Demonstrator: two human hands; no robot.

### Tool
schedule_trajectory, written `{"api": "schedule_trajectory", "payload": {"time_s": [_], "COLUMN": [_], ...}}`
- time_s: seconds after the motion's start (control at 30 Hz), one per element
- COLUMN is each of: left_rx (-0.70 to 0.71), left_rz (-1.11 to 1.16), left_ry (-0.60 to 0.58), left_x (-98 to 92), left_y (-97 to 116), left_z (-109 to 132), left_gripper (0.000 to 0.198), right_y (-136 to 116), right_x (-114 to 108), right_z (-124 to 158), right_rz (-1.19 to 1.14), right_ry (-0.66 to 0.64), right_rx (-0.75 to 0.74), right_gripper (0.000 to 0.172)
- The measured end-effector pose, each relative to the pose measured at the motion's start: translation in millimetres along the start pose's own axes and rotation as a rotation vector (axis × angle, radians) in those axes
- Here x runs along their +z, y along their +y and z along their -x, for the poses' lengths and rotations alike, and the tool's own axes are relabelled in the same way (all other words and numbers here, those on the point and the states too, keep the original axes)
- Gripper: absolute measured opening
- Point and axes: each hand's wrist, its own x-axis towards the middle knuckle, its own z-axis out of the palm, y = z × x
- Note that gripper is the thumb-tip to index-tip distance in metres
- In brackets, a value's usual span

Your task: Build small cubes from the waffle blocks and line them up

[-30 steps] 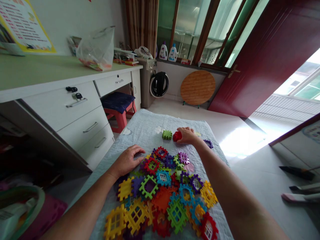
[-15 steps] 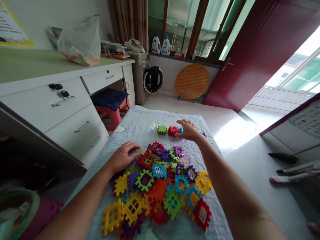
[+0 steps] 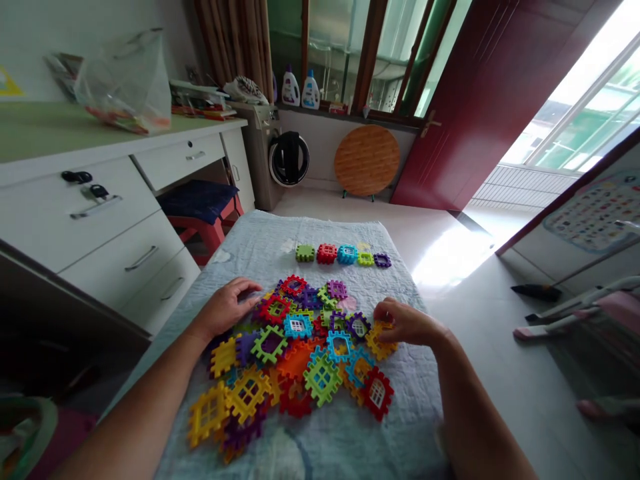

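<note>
A heap of interlocking plastic building blocks (image 3: pixel 298 326), mostly square frames with notched edges in several colours, lies on the cloth before me. At its left edge rests my left hand (image 3: pixel 227 308), fingers and thumb apart, holding nothing. On the right side, my right hand (image 3: pixel 407 321) has its fingers curled down on a yellow building block (image 3: pixel 381 342), which lies at the heap's edge. Beyond the heap stands a row: a green cube (image 3: pixel 305 253), a red cube (image 3: pixel 327 253), a blue cube (image 3: pixel 347 254), a flatter lime piece (image 3: pixel 365 259) and a purple piece (image 3: pixel 383 261).
A pale blue cloth (image 3: pixel 260 233) covers the surface under the blocks. To the left are a white drawer desk (image 3: pixel 110 220) and a red stool (image 3: pixel 207 233) with a dark cushion. A washing machine (image 3: pixel 263 143), round wooden board (image 3: pixel 367 160) and red door (image 3: pixel 450 100) stand behind.
My right hand has come back from the far row to the heap's right edge, uncovering the blue, lime and purple pieces. My left hand stays by the heap. The view has turned slightly right.
</note>
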Motion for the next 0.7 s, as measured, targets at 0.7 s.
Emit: {"api": "schedule_trajectory", "payload": {"time_s": [0.7], "left_rx": [0.003], "left_rz": [-0.01], "left_ry": [-0.002], "left_x": [-1.7], "left_y": [4], "left_z": [-1], "left_gripper": [0.035], "right_y": [21], "right_x": [17], "right_z": [-30], "right_rz": [-0.127], "right_ry": [0.757], "right_rx": [0.065], "right_gripper": [0.006]}}
